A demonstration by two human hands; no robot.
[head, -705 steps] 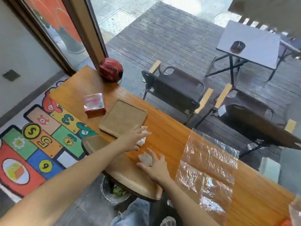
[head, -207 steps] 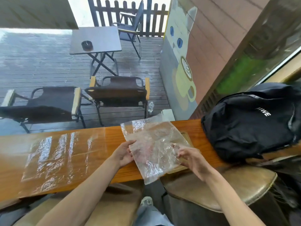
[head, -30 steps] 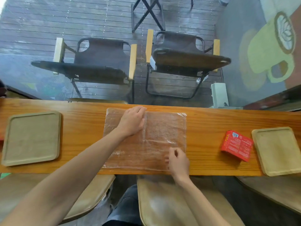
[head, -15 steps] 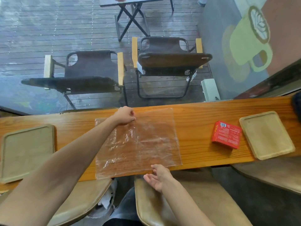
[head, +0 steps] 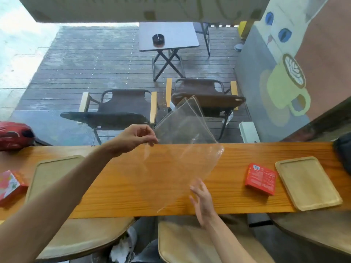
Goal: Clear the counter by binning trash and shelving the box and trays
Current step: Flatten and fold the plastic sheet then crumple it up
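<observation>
Counter (head: 133, 186) bare between trays at 9 (head: 55, 175) and 3 o'clock (head: 307, 183); left hand (head: 136, 137) pinches lifted clear plastic sheet (head: 182, 149), right hand (head: 203, 200) spread beneath its near edge.

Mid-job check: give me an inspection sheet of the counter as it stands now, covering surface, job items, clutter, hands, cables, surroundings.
Surface: wooden counter, glossy.
Job's things: clear plastic sheet lifted off the counter; left tray and right tray lying flat; red box beside the right tray; pink box at the left edge.
Clutter: red helmet at far left; dark bag at far right.
Hands: left hand pinches the sheet's corner; right hand open under its lower edge.
Cables: nothing seen.
Surroundings: stools below; deck chairs and folding table outside.
</observation>
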